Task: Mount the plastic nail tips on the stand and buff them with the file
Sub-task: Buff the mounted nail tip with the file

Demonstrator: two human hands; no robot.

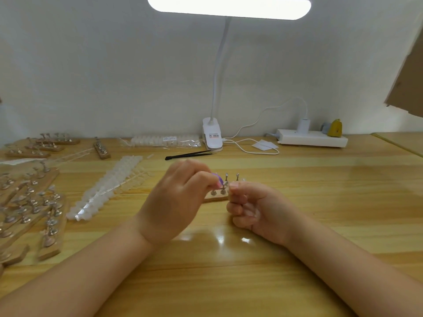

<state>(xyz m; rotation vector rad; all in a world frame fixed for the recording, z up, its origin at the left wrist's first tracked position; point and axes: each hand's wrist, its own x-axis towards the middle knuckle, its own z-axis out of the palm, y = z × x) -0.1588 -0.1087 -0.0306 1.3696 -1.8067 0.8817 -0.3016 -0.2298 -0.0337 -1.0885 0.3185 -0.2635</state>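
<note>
- Purple file [218, 178] out in front, pinched at the fingertips of the left hand [177, 197], its tip right up against the metal pegs of the stand [220, 195] in the middle of the bench [320, 191].
- That left grip is closed snugly on the file; only a short stretch of it peeks past the fingers.
- The right hand [254, 205] sits just beside the stand, fingers curled tight, thumb and forefinger pressed together at one peg. Something pale shows inside the curl, perhaps spare nail tips, but what that grip holds cannot be told.
- Whether a tip is already seated on the peg being worked is hidden by the fingers.
- Loose strips of nail tips [107, 191] lie off to the left of the hands, a bagged set [164, 140] rests by the wall, and spare stands [34, 202] crowd the left edge.
- Black tweezers [190, 154] lie behind the hands, untouched.
- Risks from here, as a judgement: the stand looks light, so a sideways stroke of the file could tip or skate it across the bench.
- Too much pressure might pop a tip off its peg.
- With both hands packed so close, the file could scrape a fingertip instead of plastic.
</note>
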